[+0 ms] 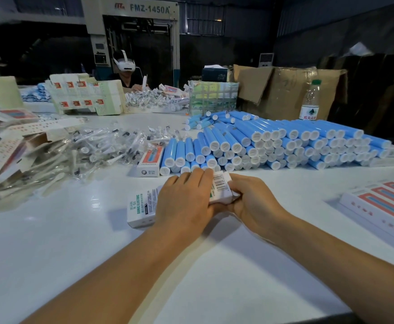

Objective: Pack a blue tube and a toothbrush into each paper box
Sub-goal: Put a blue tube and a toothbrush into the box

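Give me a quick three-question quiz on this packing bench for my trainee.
1. True or false: both hands are on the paper box.
2. Which side of the stacked blue tubes are the wrapped toothbrushes on? A) the person's left B) the person's right C) behind them
3. Fill in: the water bottle stands in front of a brown ____ box.

Key
1. True: the left hand lies over its middle and the right hand has a grip on its barcode end.
2. A
3. cardboard
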Tool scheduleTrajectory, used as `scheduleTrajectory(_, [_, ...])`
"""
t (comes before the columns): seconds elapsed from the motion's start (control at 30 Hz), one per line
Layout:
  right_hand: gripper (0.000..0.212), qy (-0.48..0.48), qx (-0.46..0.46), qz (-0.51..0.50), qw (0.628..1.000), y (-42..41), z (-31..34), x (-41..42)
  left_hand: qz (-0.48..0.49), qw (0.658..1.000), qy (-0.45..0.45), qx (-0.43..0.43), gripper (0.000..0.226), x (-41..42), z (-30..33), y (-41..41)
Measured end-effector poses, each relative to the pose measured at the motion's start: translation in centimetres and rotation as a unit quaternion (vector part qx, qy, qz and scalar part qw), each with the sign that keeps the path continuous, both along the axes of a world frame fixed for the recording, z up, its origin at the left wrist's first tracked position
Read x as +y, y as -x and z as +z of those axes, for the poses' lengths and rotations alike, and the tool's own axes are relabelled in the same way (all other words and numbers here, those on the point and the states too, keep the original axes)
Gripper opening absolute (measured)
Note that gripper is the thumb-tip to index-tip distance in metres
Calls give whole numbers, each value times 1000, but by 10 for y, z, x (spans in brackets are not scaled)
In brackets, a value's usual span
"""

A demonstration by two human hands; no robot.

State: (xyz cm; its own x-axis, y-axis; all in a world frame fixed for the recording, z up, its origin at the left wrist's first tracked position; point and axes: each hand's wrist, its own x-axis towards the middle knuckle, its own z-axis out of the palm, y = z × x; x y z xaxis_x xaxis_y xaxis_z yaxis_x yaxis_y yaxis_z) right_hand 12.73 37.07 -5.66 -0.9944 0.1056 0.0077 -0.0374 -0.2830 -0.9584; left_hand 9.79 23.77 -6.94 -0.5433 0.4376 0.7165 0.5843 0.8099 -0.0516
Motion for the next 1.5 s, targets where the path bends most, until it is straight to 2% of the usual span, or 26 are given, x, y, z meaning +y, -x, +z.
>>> scheduleTrajectory(0.17, [33, -13, -10, -26, 1000, -1, -1, -3, -3, 999, 32, -28, 68, 2, -1, -1])
scheduleTrajectory(0.33, [22, -98, 19, -39, 994, -1, -5, -7, -7, 998, 34, -55, 77, 4, 0, -1])
scheduleTrajectory(0.47, [36, -157, 34, -39, 986, -1, -6, -8, -6, 998, 6, -55, 67, 1, -2, 4])
scheduleTrajectory(0.53, [34, -198, 57, -73, 976, -4, -7, -8, 10, 998, -5, -60, 67, -2, -1, 7])
scheduleTrajectory(0.7, [5, -272, 81, -168, 944, -7, -6, -4, 42, 995, -22, -84, 67, -4, -1, 12])
scheduleTrajectory(0.93, [19, -347, 143, -217, 901, -9, -12, -10, 61, 996, -1, -64, 65, 0, -1, 7])
scheduleTrajectory(1.07, [25, -340, 166, -222, 899, -10, -11, -12, 66, 996, -5, -63, 60, 1, 3, 4])
scheduleTrajectory(1.3, [22, -335, 185, -221, 897, -10, -11, -13, 66, 996, 2, -58, 60, 1, 5, 5])
scheduleTrajectory(1.5, [27, -350, 207, -193, 893, -9, -10, -11, 76, 994, 10, -72, 66, -1, 8, 8])
